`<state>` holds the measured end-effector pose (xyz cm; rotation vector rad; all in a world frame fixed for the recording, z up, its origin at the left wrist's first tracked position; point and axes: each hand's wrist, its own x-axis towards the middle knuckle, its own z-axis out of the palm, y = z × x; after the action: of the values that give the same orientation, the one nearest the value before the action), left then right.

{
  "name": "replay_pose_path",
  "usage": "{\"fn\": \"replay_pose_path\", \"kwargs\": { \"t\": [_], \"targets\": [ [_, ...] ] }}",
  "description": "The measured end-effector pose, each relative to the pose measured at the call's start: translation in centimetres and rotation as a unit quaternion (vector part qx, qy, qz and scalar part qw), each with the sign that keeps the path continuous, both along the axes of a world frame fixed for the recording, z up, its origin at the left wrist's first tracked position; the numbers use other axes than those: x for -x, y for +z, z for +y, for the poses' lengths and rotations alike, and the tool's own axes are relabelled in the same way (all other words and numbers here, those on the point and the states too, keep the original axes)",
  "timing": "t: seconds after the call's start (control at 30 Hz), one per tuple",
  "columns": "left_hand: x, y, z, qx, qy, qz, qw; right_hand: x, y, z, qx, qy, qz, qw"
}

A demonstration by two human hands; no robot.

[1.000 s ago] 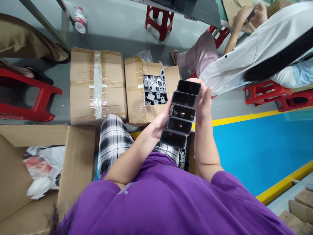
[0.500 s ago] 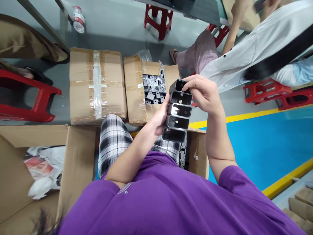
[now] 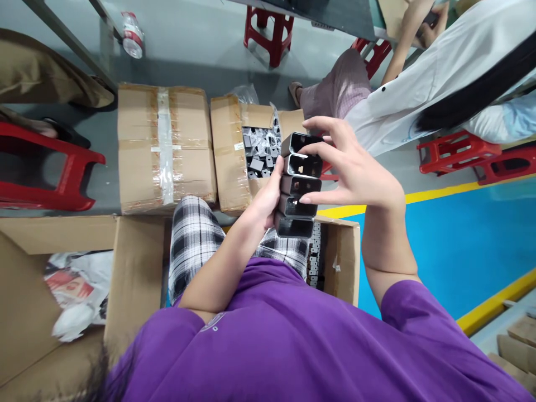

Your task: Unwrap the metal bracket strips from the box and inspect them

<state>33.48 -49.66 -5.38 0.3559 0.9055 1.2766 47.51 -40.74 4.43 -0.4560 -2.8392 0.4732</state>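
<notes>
My left hand point(image 3: 268, 196) is closed round one side of a row of several black, hollow rectangular plastic cases point(image 3: 302, 166). The cases lie side by side, their open ends facing up toward me. Over the other side of the row is my right hand point(image 3: 355, 167), its fingers spread wide. Its thumb tip meets the row low down, while the index finger reaches across near the top case; whether that finger touches is hard to tell. My left fingers are mostly hidden behind the cases.
An open carton point(image 3: 226, 151) ahead holds small grey and black parts point(image 3: 257, 162). Beside it stands a taped carton point(image 3: 140, 151). Another carton point(image 3: 345, 257) with packed parts is by my lap. A box with plastic wrapping point(image 3: 77, 290) is at left. A co-worker's white sleeve point(image 3: 439, 67) and red stools point(image 3: 270, 36) are nearby.
My right hand has gone from bent fingers at the top case to a wide spread, its thumb lower along the row. The held row has shifted slightly left.
</notes>
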Motion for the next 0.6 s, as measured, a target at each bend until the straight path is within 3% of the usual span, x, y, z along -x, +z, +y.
{"fn": "replay_pose_path", "kwargs": {
  "t": [0.23,0.47,0.6],
  "targets": [
    [0.4,0.0,-0.1,0.006,0.021,0.023,0.999,0.6,0.7,-1.4,-0.074,-0.016,-0.026,0.997],
    [0.8,-0.1,-0.4,0.046,0.038,0.013,0.998,0.5,0.5,-2.0,-0.08,0.027,-0.056,0.995],
    [1.1,-0.5,-0.3,0.03,0.043,0.032,0.998,0.7,0.1,-2.6,-0.081,0.021,-0.078,0.993]
  ]
}}
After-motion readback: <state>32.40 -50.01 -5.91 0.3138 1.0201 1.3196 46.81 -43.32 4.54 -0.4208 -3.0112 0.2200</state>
